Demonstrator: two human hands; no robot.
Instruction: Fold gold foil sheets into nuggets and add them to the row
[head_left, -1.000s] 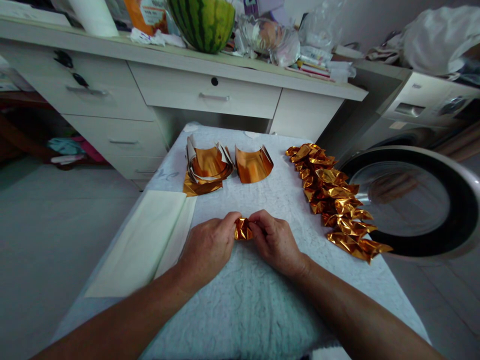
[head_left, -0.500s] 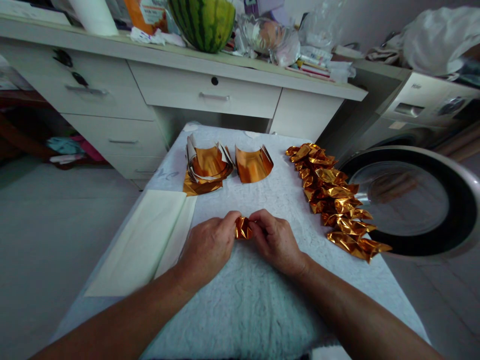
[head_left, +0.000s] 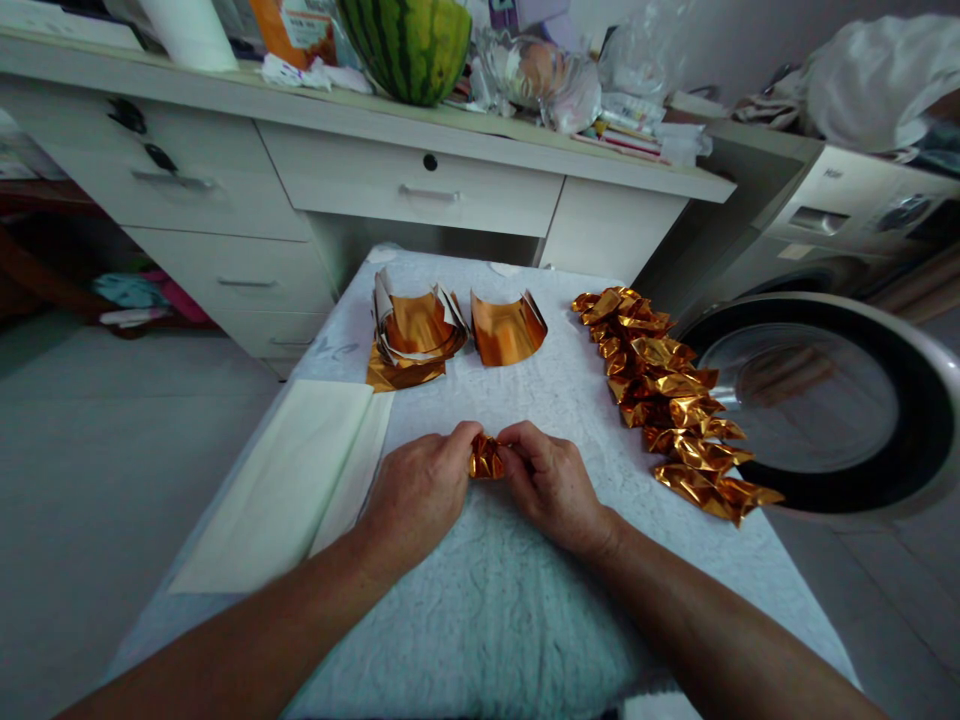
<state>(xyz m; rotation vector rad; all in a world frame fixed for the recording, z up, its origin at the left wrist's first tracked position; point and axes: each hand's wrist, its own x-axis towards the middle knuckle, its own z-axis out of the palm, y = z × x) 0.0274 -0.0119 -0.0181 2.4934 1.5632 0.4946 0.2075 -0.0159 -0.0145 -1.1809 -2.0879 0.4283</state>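
Observation:
Between my two hands is a small piece of crinkled gold foil paper [head_left: 487, 458], held above the cloth-covered table [head_left: 480, 600]. My left hand [head_left: 424, 485] is closed on its left end, and my right hand [head_left: 551, 480] pinches its right end. Fingers hide both ends of the foil. Beyond my hands stands a curved gold foil sheet [head_left: 508, 330], beside a stack of curled gold foil sheets [head_left: 416, 325]. A row of twisted gold foil pieces [head_left: 667, 390] runs along the table's right side.
White paper sheets [head_left: 277, 490] lie at the table's left edge. Behind the table, a white desk [head_left: 420, 185] bears a watermelon [head_left: 405, 45] and plastic bags. An open washing machine door [head_left: 825, 400] reaches close to the table's right edge.
The foil between my fingers looks slightly more crumpled and narrower at its top. My hands have hardly moved, and the other things stay where they were.

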